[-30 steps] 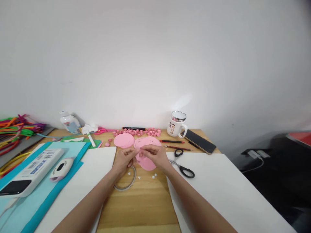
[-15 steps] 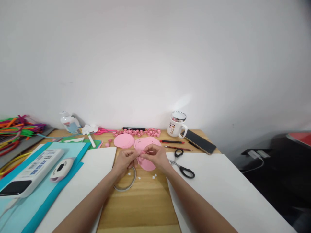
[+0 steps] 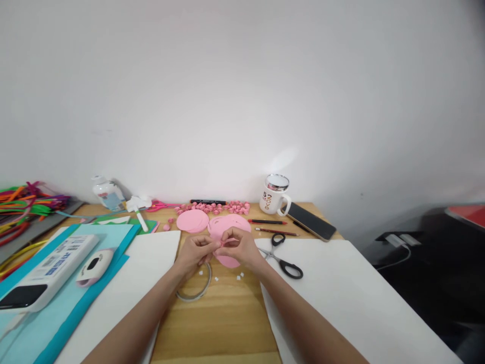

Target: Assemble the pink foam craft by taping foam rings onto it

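Note:
My left hand [image 3: 197, 253] and my right hand [image 3: 239, 246] meet over the middle of the table, fingertips pinched together on a small piece of pink paper [image 3: 221, 244], mostly hidden by the fingers. Behind and below them lie pink paper circles [image 3: 232, 222], with another stack of pink circles [image 3: 192, 221] to the left. A roll of tape [image 3: 194, 298] lies flat under my left wrist. Small white bits [image 3: 238, 277] are scattered on the wood near my hands. Black-handled scissors [image 3: 288, 268] rest open to the right of my right hand.
Several rolled pink paper pieces [image 3: 237, 207] line the back, beside a black marker [image 3: 208, 201]. A white mug [image 3: 273, 196], a phone [image 3: 310, 221] and pencils [image 3: 276, 231] stand or lie at right. White sheets [image 3: 341, 298] flank the wood; a white power strip-like device [image 3: 49, 273] lies left.
My fingertips have drawn slightly closer together around the small pink paper piece. The view has shifted a little; the other things stay in place.

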{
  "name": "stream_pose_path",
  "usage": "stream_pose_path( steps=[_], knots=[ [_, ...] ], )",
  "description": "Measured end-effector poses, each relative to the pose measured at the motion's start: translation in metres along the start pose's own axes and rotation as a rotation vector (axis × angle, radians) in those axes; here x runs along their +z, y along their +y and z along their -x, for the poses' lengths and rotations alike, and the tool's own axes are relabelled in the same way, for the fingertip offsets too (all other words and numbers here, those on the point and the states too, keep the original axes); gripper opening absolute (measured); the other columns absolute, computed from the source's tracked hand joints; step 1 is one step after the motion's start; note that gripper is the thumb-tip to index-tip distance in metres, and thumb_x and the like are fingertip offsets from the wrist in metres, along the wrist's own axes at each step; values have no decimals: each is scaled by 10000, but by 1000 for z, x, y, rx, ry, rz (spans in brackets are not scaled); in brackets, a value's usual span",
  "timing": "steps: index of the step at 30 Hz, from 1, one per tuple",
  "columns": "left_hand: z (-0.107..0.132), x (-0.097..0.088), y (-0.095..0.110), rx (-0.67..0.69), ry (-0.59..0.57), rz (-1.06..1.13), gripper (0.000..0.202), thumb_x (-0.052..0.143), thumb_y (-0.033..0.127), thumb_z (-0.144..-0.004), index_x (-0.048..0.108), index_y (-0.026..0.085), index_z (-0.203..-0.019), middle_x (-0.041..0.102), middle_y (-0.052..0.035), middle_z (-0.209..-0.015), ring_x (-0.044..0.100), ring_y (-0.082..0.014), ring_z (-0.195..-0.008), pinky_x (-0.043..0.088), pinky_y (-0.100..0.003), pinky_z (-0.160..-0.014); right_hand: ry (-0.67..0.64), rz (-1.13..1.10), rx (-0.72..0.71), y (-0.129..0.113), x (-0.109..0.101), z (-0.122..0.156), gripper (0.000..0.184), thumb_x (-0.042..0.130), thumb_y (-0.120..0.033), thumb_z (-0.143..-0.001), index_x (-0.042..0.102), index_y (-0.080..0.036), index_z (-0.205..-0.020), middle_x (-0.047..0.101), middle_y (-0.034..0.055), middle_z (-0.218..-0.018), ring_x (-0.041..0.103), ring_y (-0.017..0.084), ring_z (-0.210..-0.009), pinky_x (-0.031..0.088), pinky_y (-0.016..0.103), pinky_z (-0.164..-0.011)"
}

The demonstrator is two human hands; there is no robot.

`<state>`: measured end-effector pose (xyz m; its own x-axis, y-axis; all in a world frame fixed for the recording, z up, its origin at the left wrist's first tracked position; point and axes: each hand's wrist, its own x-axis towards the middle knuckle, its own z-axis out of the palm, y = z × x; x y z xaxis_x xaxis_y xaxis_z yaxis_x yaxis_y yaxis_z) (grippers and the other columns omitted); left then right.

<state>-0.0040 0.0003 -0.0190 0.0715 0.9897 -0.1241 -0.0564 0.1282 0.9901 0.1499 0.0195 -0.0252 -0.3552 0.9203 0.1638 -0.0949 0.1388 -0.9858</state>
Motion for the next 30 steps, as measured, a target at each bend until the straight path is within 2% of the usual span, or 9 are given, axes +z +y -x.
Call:
stream_pose_path(
  steps=[3,4,6,9,14,19,23,30],
  knots=[
    [0,-1,1,4,21,38,265,739,349,-561,632,108,-581,441,53,-309,270,-8,-278,105,-170,-343,-42,-3,2,-1,0,1,411,772,-270,-502,563,-183,-844,620,16,-851,596,136,-733,487,276,-694],
    [0,-2,2,6,29,53,261,736,347,-565,633,109,-586,439,55,-308,266,-7,-278,102,-170,-344,-67,-5,17,0,0,1,443,768,-271,-515,558,-187,-896,624,21,-861,599,136,-735,489,278,-694],
    [-1,-5,4,15,44,82,262,730,355,-570,629,114,-584,427,59,-306,260,-8,-281,98,-172,-345,-117,-32,56,1,0,0,436,745,-287,-560,550,-183,-936,625,4,-762,603,126,-663,495,275,-651],
    [-3,-7,4,39,64,102,271,723,372,-575,635,117,-592,413,62,-313,261,-13,-295,101,-174,-349,-110,-116,80,5,-1,-2,327,713,-315,-601,564,-166,-851,584,-31,-611,597,118,-568,499,263,-578],
    [-4,-4,2,58,108,70,254,729,353,-577,658,115,-632,456,48,-354,293,-25,-325,131,-174,-350,59,-163,84,9,-2,-7,331,744,-308,-541,558,-157,-768,595,-28,-612,595,112,-502,510,270,-545],
    [-4,-1,3,55,160,91,228,759,312,-541,666,119,-617,537,24,-409,347,-29,-339,206,-168,-359,44,-142,69,9,-2,-6,265,723,-283,-567,553,-149,-720,603,-13,-599,624,134,-529,523,273,-560],
    [-3,-1,4,77,192,59,218,769,299,-526,682,128,-627,622,-7,-501,460,-64,-405,336,-182,-417,47,-146,70,9,-2,-6,249,709,-294,-583,545,-152,-706,603,-6,-599,640,154,-538,535,283,-555],
    [0,-1,4,95,85,-37,209,734,295,-589,682,114,-681,678,-51,-560,581,-125,-495,451,-216,-502,111,-143,13,10,-3,-8,230,691,-297,-601,576,-157,-743,597,-6,-628,622,140,-565,553,302,-589]
  ],
)
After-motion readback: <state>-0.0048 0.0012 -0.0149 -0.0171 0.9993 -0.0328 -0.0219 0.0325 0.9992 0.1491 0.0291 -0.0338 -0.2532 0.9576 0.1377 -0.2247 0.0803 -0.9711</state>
